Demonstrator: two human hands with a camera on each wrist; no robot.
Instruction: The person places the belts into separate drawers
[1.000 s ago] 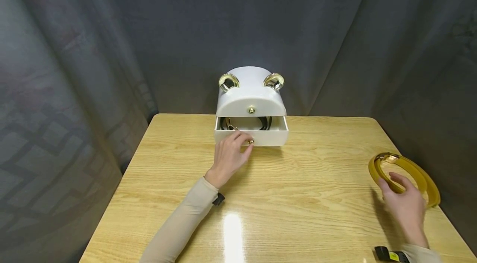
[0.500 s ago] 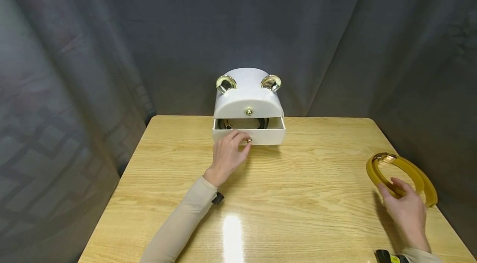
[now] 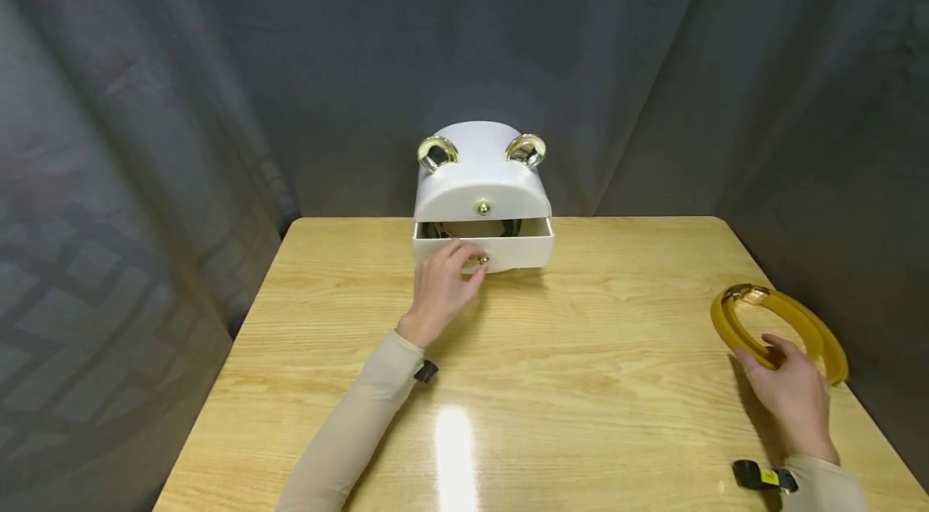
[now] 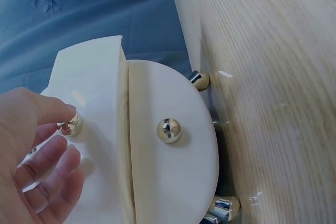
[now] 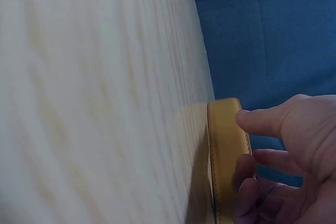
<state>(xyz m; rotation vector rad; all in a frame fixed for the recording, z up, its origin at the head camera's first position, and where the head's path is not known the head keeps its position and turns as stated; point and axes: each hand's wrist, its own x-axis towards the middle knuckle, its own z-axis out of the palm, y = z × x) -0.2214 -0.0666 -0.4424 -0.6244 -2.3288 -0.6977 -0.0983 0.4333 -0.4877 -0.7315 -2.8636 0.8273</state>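
Note:
A white box point(image 3: 475, 161) with two gold ears stands at the back of the table, its lower drawer point(image 3: 524, 253) partly pulled out. My left hand point(image 3: 438, 286) pinches the small gold knob point(image 4: 74, 125) on that drawer between thumb and forefinger; the other fingers hang loosely curled. Inside the drawer lies a dark coiled strap point(image 3: 511, 228) with gold-coloured metal, partly hidden by the drawer front. At the table's right side is a coiled mustard-yellow belt point(image 3: 798, 318) with a gold buckle. My right hand point(image 3: 794, 407) holds its near side, thumb on the strap's edge point(image 5: 226, 156) and fingers curled beside it.
Another gold knob point(image 4: 169, 130) sits on the box's rounded upper front. Grey curtains point(image 3: 493, 28) hang behind the wooden table point(image 3: 581, 383) and along both sides. The belt lies close to the table's right edge.
The drawer has slid partway back into the box, with my left hand moving along on its knob. My right hand stays at the yellow belt. The head view has shifted slightly.

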